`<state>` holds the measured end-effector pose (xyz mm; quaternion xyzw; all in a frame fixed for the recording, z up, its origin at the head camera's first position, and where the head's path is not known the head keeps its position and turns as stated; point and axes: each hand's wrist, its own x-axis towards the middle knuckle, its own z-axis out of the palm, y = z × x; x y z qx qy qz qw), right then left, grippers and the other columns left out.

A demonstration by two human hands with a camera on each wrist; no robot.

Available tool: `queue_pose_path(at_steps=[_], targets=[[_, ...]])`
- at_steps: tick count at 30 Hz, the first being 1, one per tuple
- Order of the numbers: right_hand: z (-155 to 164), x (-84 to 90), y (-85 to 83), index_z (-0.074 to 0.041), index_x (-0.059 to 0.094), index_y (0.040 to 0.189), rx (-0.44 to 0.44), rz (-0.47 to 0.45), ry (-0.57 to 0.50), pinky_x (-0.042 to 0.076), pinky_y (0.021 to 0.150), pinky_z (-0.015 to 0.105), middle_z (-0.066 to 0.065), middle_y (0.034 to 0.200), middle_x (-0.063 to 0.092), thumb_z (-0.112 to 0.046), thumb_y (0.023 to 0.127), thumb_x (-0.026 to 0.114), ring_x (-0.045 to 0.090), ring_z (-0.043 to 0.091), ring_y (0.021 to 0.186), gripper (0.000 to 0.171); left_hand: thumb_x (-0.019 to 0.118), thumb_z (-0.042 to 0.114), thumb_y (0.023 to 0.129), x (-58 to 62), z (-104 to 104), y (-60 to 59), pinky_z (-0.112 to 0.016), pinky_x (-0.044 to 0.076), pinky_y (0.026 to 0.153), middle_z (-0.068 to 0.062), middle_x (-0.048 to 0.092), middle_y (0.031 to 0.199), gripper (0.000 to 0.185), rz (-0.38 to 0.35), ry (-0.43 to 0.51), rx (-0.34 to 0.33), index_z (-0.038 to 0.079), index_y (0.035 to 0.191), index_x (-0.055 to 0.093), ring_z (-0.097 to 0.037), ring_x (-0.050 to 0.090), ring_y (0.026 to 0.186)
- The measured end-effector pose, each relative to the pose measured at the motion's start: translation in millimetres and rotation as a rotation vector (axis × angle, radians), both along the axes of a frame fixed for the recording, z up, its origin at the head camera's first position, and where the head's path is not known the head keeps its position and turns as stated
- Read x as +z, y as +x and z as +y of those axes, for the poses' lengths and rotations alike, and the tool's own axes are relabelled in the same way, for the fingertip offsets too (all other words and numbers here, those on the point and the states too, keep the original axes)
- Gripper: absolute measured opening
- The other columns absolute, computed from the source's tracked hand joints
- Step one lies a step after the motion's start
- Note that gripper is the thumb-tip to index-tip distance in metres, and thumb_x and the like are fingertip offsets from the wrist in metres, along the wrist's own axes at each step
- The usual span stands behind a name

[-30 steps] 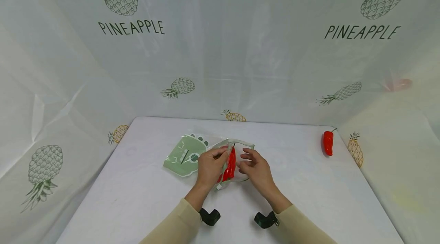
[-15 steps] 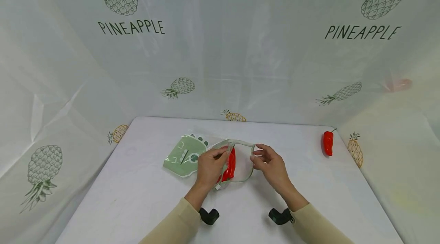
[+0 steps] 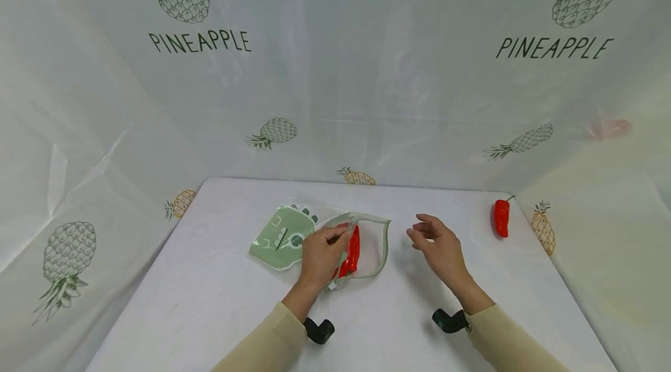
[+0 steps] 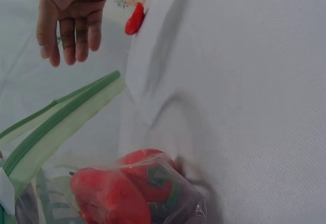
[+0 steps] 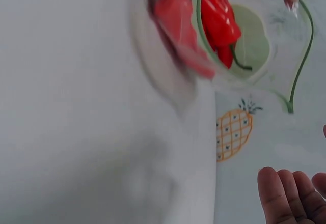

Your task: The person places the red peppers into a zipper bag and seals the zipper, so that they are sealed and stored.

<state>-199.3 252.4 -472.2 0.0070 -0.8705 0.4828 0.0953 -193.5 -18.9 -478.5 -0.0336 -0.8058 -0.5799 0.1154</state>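
A clear zip bag point(image 3: 373, 255) with a green rim stands open on the white table point(image 3: 220, 302); red peppers point(image 3: 351, 252) lie inside it. My left hand point(image 3: 321, 251) pinches the bag's left rim. My right hand point(image 3: 436, 242) hovers just right of the bag with relaxed fingers, holding nothing. The left wrist view shows the peppers point(image 4: 122, 188) in the bag, the green zip strip point(image 4: 61, 117) and the right hand point(image 4: 71, 15) beyond. In the right wrist view the peppers point(image 5: 216, 15) show through the bag, with my right fingertips point(image 5: 290, 193) at the bottom edge.
A loose red pepper point(image 3: 501, 218) lies at the table's far right edge, also in the left wrist view point(image 4: 135, 19). A flat green printed bag point(image 3: 280, 235) lies left of the clear one. Pineapple-print sheeting point(image 3: 335, 69) walls the table on three sides.
My right hand let go of the bag's right rim and drew away to the right. The left hand kept its hold and the bag stayed open.
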Motion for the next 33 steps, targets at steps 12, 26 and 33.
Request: queue_pose_path(at_steps=[12, 26, 33], targets=[[48.9, -0.5, -16.7, -0.001, 0.057, 0.145, -0.135, 0.081, 0.205, 0.051, 0.070, 0.014, 0.020, 0.125, 0.071, -0.030, 0.105, 0.066, 0.070, 0.036, 0.107, 0.050, 0.077, 0.020, 0.097, -1.3, 0.9, 1.4, -0.019, 0.058, 0.070, 0.002, 0.076, 0.094, 0.016, -0.013, 0.025, -0.018, 0.018, 0.111, 0.085, -0.013, 0.065, 0.086], [85.0, 9.2, -30.9, -0.001, 0.051, 0.151, -0.222, 0.037, 0.209, 0.043, 0.069, 0.007, 0.026, 0.138, 0.064, -0.034, 0.106, 0.064, 0.063, 0.043, 0.121, 0.058, 0.077, 0.022, 0.098, -2.7, 0.6, 3.0, -0.018, 0.058, 0.071, 0.003, 0.077, 0.100, 0.018, -0.028, 0.004, -0.002, 0.017, 0.113, 0.084, -0.013, 0.065, 0.087], [111.1, 3.7, -40.1, -0.002, 0.048, 0.154, -0.276, 0.046, 0.236, 0.046, 0.074, 0.021, 0.025, 0.140, 0.063, -0.037, 0.106, 0.063, 0.063, 0.043, 0.123, 0.061, 0.078, 0.022, 0.097, -3.5, 0.3, 3.3, -0.019, 0.057, 0.069, 0.002, 0.078, 0.099, 0.016, -0.019, 0.022, -0.002, 0.017, 0.110, 0.085, -0.012, 0.065, 0.085]])
